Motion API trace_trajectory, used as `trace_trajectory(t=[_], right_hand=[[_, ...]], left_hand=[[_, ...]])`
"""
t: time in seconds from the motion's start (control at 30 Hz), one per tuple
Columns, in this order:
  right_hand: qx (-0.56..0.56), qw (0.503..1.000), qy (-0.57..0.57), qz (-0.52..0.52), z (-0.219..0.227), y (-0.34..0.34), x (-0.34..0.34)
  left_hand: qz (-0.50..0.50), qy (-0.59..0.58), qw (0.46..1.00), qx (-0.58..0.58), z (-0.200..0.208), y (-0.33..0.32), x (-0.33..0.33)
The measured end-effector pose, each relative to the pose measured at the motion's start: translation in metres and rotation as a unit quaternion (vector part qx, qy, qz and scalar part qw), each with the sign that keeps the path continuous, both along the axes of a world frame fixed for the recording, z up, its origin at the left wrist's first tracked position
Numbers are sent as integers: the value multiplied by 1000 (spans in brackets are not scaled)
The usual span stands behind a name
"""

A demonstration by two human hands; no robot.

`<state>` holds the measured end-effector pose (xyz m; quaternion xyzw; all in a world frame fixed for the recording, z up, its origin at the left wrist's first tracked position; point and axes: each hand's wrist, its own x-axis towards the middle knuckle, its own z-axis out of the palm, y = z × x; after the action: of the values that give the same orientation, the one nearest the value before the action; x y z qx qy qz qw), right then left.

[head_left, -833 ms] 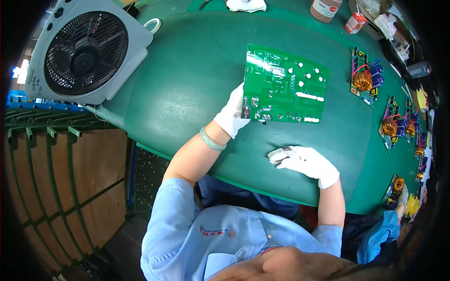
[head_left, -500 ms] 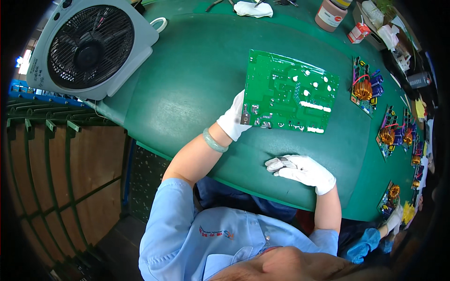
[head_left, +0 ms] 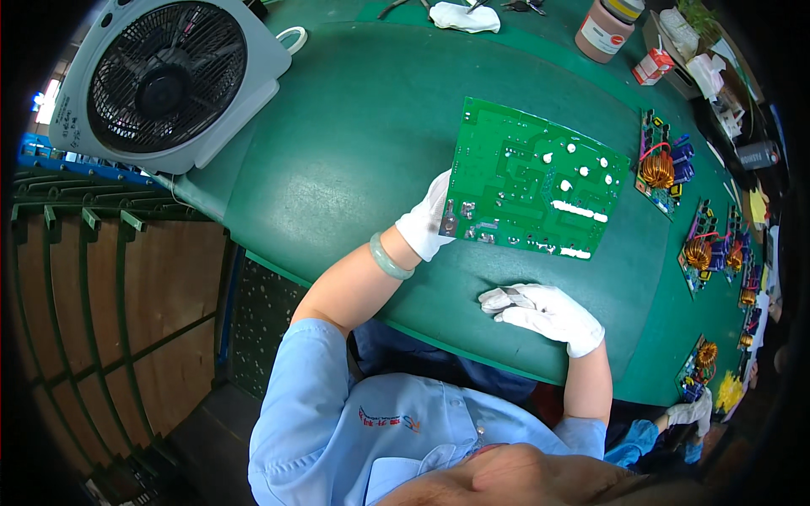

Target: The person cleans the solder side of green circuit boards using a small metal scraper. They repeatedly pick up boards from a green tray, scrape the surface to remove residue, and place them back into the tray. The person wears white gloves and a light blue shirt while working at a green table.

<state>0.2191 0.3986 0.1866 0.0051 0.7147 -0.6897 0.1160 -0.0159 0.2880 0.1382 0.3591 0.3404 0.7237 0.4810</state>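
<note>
A green circuit board (head_left: pixel 527 181) is raised over the table, tilted, with its solder side and several white blobs and strips facing up. My left hand (head_left: pixel 429 218), in a white glove, grips it at its left edge; most of the fingers are hidden behind the board. Below the board, near the table's front edge, rests my right hand (head_left: pixel 544 314), also gloved in white. Its fingers are curled together and grey at the tips; whether they hold anything is not visible. The right hand and the board are apart.
A grey box fan (head_left: pixel 169 88) stands at the far left. On the right lie several boards with copper coils (head_left: pixel 657 171). A pink-brown jar (head_left: pixel 601 34) and a small red-white carton (head_left: pixel 652 67) are at the back. A co-worker's gloved hand (head_left: pixel 693 411) touches a board (head_left: pixel 699 367) at lower right.
The circuit board in my left hand has shifted slightly right and toward me and turned a little. My right hand stays nearly still. The co-worker's hand has moved slightly.
</note>
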Motion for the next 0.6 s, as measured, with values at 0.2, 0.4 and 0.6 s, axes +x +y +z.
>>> trace_trajectory(t=[0.2, 0.4, 0.6], right_hand=[[36, 999, 28, 14, 0, 3, 1], [-9, 1000, -1, 0, 3, -3, 2], [41, 999, -4, 4, 9, -11, 2]], left_hand=[[-37, -129, 991, 2, 8, 2, 0], [-107, -334, 936, 26, 2, 1, -3], [-59, -296, 953, -12, 2, -1, -2]])
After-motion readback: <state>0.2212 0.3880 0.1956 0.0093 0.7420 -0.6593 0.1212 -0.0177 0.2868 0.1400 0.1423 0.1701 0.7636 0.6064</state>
